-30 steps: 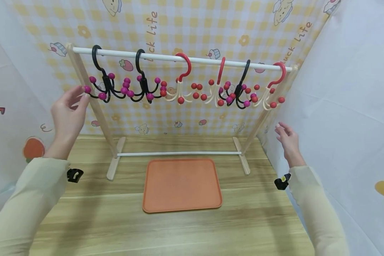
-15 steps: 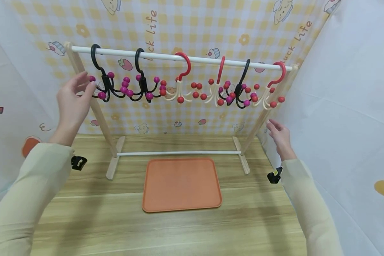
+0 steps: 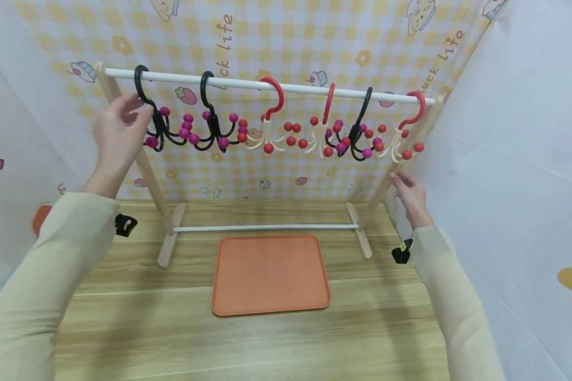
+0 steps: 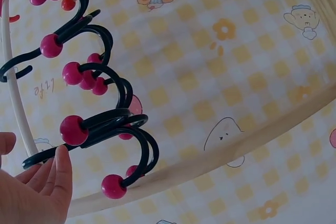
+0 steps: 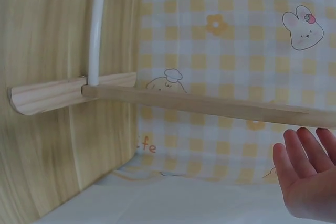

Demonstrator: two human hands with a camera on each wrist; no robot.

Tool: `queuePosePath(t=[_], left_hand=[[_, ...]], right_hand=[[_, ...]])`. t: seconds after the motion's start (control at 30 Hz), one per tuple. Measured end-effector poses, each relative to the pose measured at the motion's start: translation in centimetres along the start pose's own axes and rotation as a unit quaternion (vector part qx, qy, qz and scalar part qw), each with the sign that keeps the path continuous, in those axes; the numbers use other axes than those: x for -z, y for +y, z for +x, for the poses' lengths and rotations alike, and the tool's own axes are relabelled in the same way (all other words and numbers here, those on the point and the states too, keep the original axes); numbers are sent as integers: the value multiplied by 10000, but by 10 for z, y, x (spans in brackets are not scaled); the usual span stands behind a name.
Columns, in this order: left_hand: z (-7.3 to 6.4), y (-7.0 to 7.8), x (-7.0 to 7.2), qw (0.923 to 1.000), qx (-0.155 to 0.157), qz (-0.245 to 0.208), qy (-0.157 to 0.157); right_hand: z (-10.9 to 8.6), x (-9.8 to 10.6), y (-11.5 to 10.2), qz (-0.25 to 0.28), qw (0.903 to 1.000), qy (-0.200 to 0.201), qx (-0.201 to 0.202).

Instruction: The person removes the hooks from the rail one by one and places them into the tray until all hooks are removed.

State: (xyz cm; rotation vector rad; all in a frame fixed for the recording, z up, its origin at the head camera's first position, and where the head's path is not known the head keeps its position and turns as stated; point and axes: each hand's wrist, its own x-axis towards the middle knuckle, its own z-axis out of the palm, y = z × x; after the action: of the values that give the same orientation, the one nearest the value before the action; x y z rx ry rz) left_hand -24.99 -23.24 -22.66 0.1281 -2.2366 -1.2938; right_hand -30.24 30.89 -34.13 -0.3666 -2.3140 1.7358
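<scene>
At the left end of the rack's white rail (image 3: 181, 79) hangs a black claw-shaped hook hanger (image 3: 159, 123) with magenta balls on its prongs. My left hand (image 3: 119, 131) is beside its neck. In the left wrist view the fingertips (image 4: 62, 161) reach the hook's stem, while the thumb stands apart; whether they touch is hard to tell. My right hand (image 3: 411, 200) is near the right wooden post (image 3: 380, 197), below the rightmost hanger (image 3: 402, 138), which has a red hook and cream prongs. Its fingers are loosely bent and hold nothing; in the right wrist view they sit beside the post.
Several more hangers, including a black one (image 3: 214, 127) and a red-hooked one (image 3: 268, 132), hang along the rail. An orange tray (image 3: 271, 275) lies on the wooden table (image 3: 267, 349) in front of the rack's lower bar (image 3: 267, 227). A checked cloth (image 3: 276, 47) stands behind.
My left hand has moved up and right, from the outer balls of the leftmost hanger to its neck. My right hand has moved left and slightly up toward the right post.
</scene>
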Motion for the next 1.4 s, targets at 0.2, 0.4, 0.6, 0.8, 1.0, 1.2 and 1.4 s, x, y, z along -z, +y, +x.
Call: queuePosePath(t=[0.2, 0.4, 0.6, 0.8, 1.0, 1.2, 1.4], left_hand=[[8, 7, -3, 10000, 48, 29, 80], [18, 8, -7, 9999, 55, 42, 156], [26, 8, -7, 9989, 314, -285, 194], [30, 9, -7, 9982, 246, -327, 437], [32, 11, -5, 9970, 257, -498, 526], [32, 13, -4, 9961, 294, -680, 472], [33, 14, -3, 9947, 252, -890, 449]], right_hand=[[1, -2, -5, -278, 9993, 230, -29], [6, -2, -8, -348, 9989, 267, -193], [6, 0, -9, -358, 9989, 244, -183], [6, 1, -10, -522, 9983, 196, -193], [6, 0, -12, -540, 9981, 231, -181], [5, 0, -13, -546, 9980, 253, -186], [5, 0, -13, -596, 9977, 243, -195]])
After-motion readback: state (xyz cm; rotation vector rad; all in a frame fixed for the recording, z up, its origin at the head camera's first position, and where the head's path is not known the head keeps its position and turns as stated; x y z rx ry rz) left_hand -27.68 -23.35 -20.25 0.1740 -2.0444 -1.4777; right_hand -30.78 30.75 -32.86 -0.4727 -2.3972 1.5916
